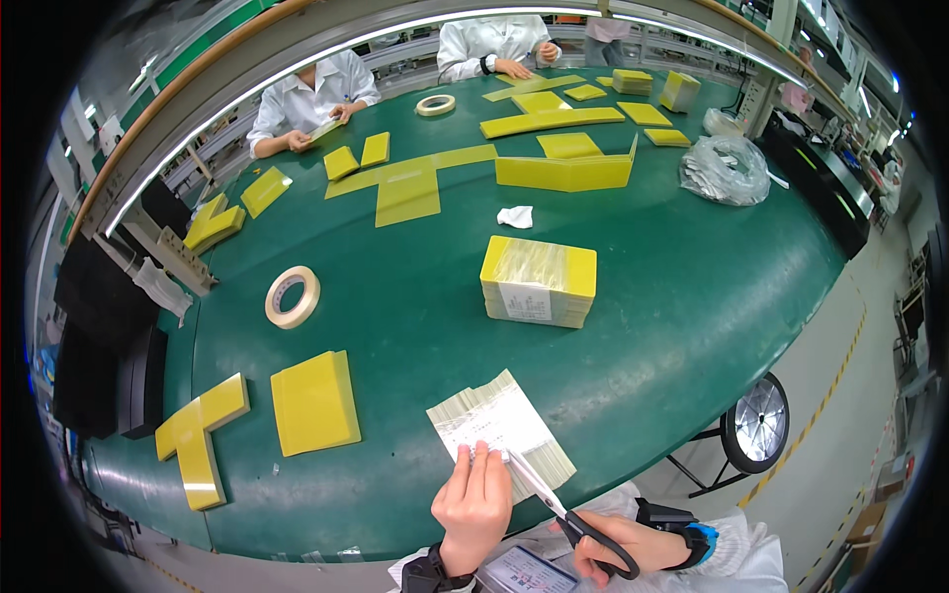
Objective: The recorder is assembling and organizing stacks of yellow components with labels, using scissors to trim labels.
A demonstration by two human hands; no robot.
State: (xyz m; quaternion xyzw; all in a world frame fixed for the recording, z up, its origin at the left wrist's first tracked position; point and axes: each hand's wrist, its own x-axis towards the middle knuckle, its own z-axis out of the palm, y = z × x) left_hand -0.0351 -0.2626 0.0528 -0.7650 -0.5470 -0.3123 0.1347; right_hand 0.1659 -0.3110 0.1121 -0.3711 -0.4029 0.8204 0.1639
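Observation:
Near the table's front edge lies a stack of thin cards point(519, 440) with their edges facing up and a white label point(494, 420) across it. My left hand point(474, 499) rests its outstretched fingertips on the label's near side; its thumb is hidden. In my right hand point(613, 544) are black-handled scissors point(544, 489), their blades pointing up and left. The blade tips reach the label right beside my left fingers; whether they touch it I cannot tell. Beyond stands a wrapped block of yellow cards point(539, 282) with clear film around it and a white label on its front.
Left lie stacked yellow sheets point(316, 403), a T-shaped yellow group point(203, 435) and a tape roll point(294, 296). Crumpled white paper point(515, 216) is farther back. A clear bag point(725, 170) sits at right. Two people point(314, 99) in white work across the green table point(415, 296).

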